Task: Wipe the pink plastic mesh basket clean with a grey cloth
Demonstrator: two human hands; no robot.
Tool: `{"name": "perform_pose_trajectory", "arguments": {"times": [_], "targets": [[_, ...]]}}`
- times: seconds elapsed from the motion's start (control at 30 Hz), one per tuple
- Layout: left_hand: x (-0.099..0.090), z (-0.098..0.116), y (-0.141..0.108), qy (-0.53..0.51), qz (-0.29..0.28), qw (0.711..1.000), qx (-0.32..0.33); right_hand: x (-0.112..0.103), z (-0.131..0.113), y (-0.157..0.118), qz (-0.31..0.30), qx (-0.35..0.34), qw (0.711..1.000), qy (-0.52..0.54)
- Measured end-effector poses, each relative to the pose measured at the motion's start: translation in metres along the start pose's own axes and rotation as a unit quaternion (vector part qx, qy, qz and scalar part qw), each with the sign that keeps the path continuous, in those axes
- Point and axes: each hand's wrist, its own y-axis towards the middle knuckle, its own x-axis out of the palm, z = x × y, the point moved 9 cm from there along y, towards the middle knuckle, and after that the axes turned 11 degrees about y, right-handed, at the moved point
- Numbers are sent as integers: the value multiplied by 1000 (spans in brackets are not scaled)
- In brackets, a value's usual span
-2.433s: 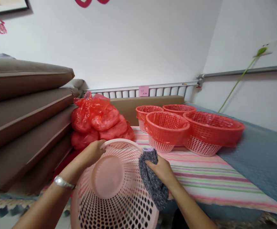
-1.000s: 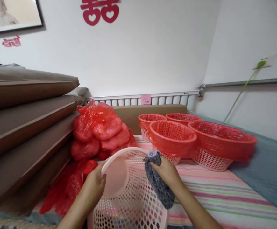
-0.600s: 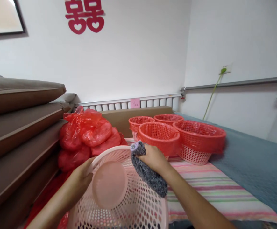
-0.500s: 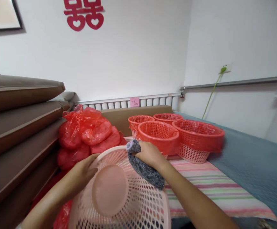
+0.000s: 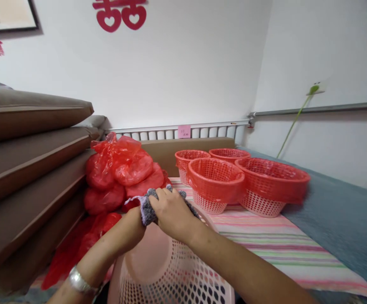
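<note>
My right hand (image 5: 172, 213) is closed on a fuzzy grey cloth (image 5: 148, 213) with a lilac edge and a loose lilac strand. The cloth lies over my left hand (image 5: 136, 228), hiding its fingers, and the two hands meet there. Whether the left fingers grip the cloth cannot be seen. Beneath both hands is a large pale pink basket (image 5: 199, 274) with perforated sides and a solid round base, partly covered by my forearms. A silver bracelet (image 5: 80, 280) circles my left wrist.
Several smaller baskets (image 5: 217, 183) lined with red plastic stand on a striped cloth (image 5: 284, 249) at the right. Filled red plastic bags (image 5: 126, 169) are heaped at the left beside stacked cushions (image 5: 28, 164). A white radiator (image 5: 152, 134) runs along the back wall.
My left hand has come off the pink basket's rim and joined my right hand. The grey cloth has moved left and now covers the left fingers. The view has shifted slightly.
</note>
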Motion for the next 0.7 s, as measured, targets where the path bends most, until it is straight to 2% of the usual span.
{"name": "perform_pose_trajectory", "arguments": {"times": [0.07, 0.13, 0.23, 0.33, 0.53, 0.6, 0.7], "targets": [[1, 4, -3, -2, -13, 1000, 8, 4, -5, 2, -1, -9, 1000, 21], [3, 5, -8, -4, -28, 1000, 5, 7, 3, 0, 10, 19, 998, 53], [6, -3, -15, 13, -43, 998, -38, 11, 24, -10, 34, 82, 992, 90], [4, -14, -22, 21, -33, 996, -77, 15, 53, -23, 49, 162, 980, 105], [-11, -38, -34, -12, 4, 994, -107, 39, 120, -74, 43, 356, 924, 133], [-13, -43, -39, -19, 14, 994, -111, 47, 131, -93, 43, 391, 908, 140], [-14, -44, -45, -22, 26, 993, -110, 52, 135, -111, 52, 409, 896, 168]]}}
